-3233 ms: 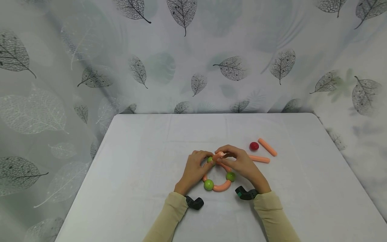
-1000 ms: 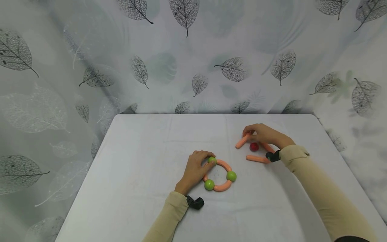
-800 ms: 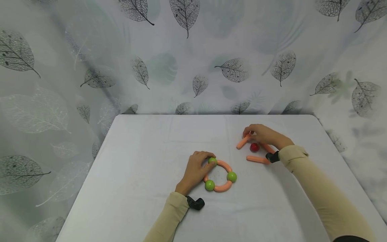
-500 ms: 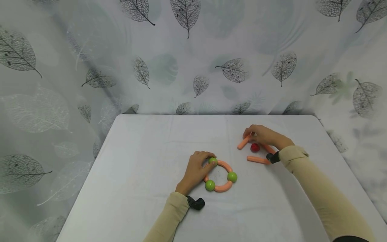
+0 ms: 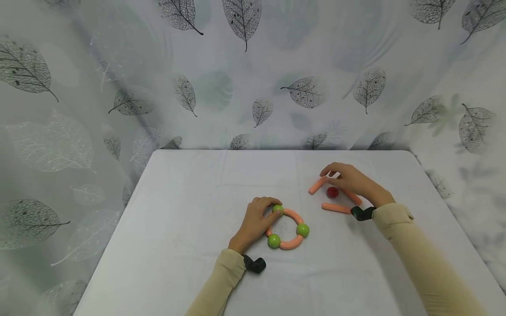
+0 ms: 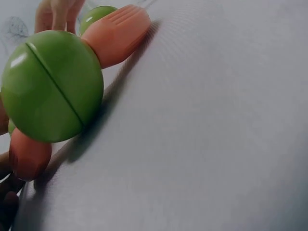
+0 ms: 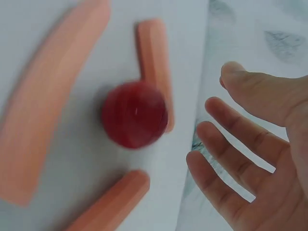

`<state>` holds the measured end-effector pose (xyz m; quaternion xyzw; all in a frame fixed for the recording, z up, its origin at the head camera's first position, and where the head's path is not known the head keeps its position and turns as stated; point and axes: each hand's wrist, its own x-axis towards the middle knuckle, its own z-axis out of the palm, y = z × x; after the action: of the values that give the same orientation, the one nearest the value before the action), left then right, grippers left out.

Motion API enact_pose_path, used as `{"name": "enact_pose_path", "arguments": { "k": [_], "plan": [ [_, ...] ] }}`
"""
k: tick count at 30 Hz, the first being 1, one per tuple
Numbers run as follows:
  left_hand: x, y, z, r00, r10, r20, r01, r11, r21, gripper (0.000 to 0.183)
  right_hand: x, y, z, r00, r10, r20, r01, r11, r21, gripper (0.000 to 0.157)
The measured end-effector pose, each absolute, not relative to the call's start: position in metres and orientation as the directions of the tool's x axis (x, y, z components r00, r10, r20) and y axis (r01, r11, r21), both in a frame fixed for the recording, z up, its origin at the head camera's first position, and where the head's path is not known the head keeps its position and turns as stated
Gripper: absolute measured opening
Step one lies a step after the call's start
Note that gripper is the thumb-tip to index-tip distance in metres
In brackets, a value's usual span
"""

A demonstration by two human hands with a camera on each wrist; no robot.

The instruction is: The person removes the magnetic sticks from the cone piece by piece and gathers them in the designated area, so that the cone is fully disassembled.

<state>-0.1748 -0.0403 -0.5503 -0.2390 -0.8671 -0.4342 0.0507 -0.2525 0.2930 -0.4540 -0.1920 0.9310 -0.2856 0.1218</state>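
A ring of green balls and curved orange pieces (image 5: 290,243) lies on the table. My left hand (image 5: 254,224) grips the green ball (image 5: 278,210) at the ring's back left, fingers and thumb around it. Large in the left wrist view is a nearer green ball (image 6: 53,86), joined to orange pieces (image 6: 118,36). My right hand (image 5: 349,179) hovers with spread fingers, holding nothing, by the back end of an orange stick (image 5: 317,186). Close to that stick sits a red ball (image 5: 332,192), also seen in the right wrist view (image 7: 134,114).
Two more orange sticks lie around the red ball: one in front (image 5: 335,208), one to its right (image 5: 353,196), partly under my right hand. A white cloth covers the table (image 5: 178,197). A leaf-patterned curtain (image 5: 237,87) hangs behind it.
My right hand left the ring, where it held an orange piece, and moved back right. It has let go of the orange stick by the red ball. My left hand stays put.
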Motion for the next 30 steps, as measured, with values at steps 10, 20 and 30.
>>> {"name": "enact_pose_path", "arguments": {
  "k": [10,20,30],
  "plan": [
    [-0.166,-0.051,-0.532,-0.881,0.446,0.157,0.402,0.532,0.745,0.041,-0.198,0.283,-0.452,-0.912,-0.41,0.006,-0.307,0.673,-0.672,0.028],
    [-0.157,-0.06,-0.53,-0.842,0.507,0.182,0.475,0.539,0.696,0.047,-0.156,0.253,-0.473,-0.935,-0.347,0.067,-0.279,0.606,-0.745,0.028],
    [-0.165,-0.057,-0.533,-0.836,0.525,0.161,0.485,0.568,0.665,0.049,-0.146,0.224,-0.506,-0.941,-0.339,0.01,-0.216,0.576,-0.789,0.031]
  ]
}}
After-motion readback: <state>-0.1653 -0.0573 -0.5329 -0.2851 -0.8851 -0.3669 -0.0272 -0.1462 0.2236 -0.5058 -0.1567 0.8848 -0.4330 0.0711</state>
